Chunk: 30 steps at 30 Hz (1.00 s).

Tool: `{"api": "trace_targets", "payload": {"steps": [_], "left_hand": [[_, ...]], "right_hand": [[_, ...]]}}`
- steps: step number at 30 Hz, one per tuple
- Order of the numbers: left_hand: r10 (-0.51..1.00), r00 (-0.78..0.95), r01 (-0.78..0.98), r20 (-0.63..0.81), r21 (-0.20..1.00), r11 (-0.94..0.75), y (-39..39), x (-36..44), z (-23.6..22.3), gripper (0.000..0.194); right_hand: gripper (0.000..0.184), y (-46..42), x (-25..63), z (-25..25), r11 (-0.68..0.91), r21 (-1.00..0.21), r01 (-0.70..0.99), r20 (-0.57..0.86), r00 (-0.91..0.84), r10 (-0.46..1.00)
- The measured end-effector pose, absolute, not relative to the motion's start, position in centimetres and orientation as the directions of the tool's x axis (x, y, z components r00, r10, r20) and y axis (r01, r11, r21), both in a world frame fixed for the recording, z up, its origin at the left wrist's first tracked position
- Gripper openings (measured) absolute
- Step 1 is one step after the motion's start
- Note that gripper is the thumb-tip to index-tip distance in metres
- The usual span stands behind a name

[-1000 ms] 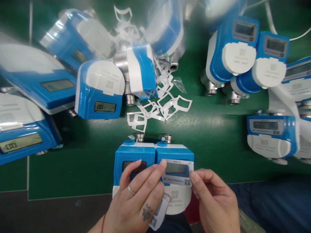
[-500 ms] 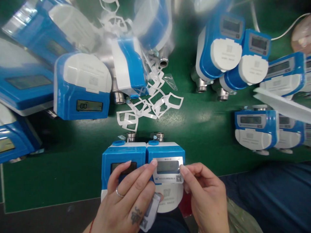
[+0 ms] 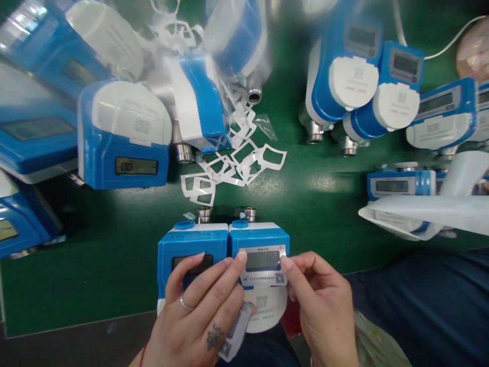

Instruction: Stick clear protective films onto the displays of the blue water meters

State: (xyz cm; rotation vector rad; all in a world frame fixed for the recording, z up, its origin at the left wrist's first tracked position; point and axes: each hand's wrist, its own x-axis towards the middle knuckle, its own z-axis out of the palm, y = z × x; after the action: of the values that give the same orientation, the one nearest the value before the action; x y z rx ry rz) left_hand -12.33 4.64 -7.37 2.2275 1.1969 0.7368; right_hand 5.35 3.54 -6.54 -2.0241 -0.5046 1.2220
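Two blue-and-white water meters stand side by side before me, the left meter [image 3: 196, 242] and the right meter [image 3: 260, 237]. A silver label [image 3: 263, 279] with a display window and a QR code lies over the right meter's screen. My right hand [image 3: 324, 300] pinches the label's right edge between thumb and fingers. My left hand [image 3: 202, 311] reaches across the left meter, a fingertip touching the label's upper left corner. Tucked under that same hand is a second label [image 3: 236, 332], partly hidden. The left meter's dark screen is partly covered by my fingers.
White cut-out label frames [image 3: 244, 160] lie in a loose pile beyond the meters. Several plastic-covered meters [image 3: 126, 135] crowd the left. More labelled meters [image 3: 353, 84] stand at the right, some behind a white curled sheet [image 3: 428, 211]. A white cable [image 3: 454, 48] runs at upper right.
My view has shifted, so the scene sits further left. Both hands keep their hold, and the label stays over the screen with little movement. At right, the white sheet has swung across the lower meters.
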Motion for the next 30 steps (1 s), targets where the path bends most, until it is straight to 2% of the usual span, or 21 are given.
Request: {"api": "trace_targets", "payload": {"steps": [6,9,10,12,13,15,19,22,24,27,30], "left_hand": [[0.843,0.494,0.585,0.214,0.636,-0.504,4.5,-12.4,-7.2,0.006],[0.794,0.549,0.541,0.262,0.613,-0.576,4.1,-12.7,-7.3,0.013],[0.767,0.58,0.514,0.274,0.607,-0.606,4.0,-12.9,-7.4,0.018],[0.714,0.643,0.456,0.278,0.61,-0.648,4.0,-13.2,-7.6,0.026],[0.696,0.66,0.433,0.282,0.614,-0.66,4.0,-13.4,-7.6,0.027],[0.689,0.663,0.416,0.294,0.62,-0.665,4.2,-13.6,-7.7,0.028],[0.687,0.647,0.429,0.33,0.588,-0.686,4.6,-13.5,-7.5,0.025],[0.691,0.651,0.472,0.314,0.545,-0.693,4.6,-13.2,-7.4,0.019],[0.704,0.643,0.493,0.301,0.54,-0.682,4.5,-13.2,-7.5,0.016],[0.737,0.598,0.458,0.315,0.621,-0.636,4.4,-13.5,-7.9,0.02],[0.781,0.533,0.395,0.325,0.721,-0.569,4.4,-14.1,-7.9,0.025]], "right_hand": [[0.027,3.3,5.4,-6.3,-0.685,-0.714,0.145,-0.556,0.477,0.681],[0.029,3.0,5.5,-6.7,-0.658,-0.675,0.334,-0.427,0.552,0.717],[0.036,2.9,5.5,-6.9,-0.64,-0.662,0.39,-0.368,0.575,0.731],[0.062,2.7,5.2,-7.5,-0.593,-0.673,0.441,-0.318,0.551,0.771],[0.073,2.5,5.0,-7.8,-0.573,-0.698,0.429,-0.345,0.5,0.795],[0.078,2.3,4.6,-8.5,-0.564,-0.745,0.356,-0.433,0.385,0.815],[0.061,2.4,3.9,-9.3,-0.599,-0.778,0.189,-0.498,0.397,0.771],[0.058,2.9,3.9,-9.7,-0.597,-0.801,0.049,-0.535,0.39,0.749],[0.058,2.9,3.9,-9.8,-0.608,-0.794,0.014,-0.556,0.389,0.735],[0.063,2.0,3.5,-9.6,-0.618,-0.785,-0.043,-0.565,0.46,0.685],[0.065,0.8,2.7,-9.4,-0.587,-0.79,-0.175,-0.592,0.465,0.658]]}}
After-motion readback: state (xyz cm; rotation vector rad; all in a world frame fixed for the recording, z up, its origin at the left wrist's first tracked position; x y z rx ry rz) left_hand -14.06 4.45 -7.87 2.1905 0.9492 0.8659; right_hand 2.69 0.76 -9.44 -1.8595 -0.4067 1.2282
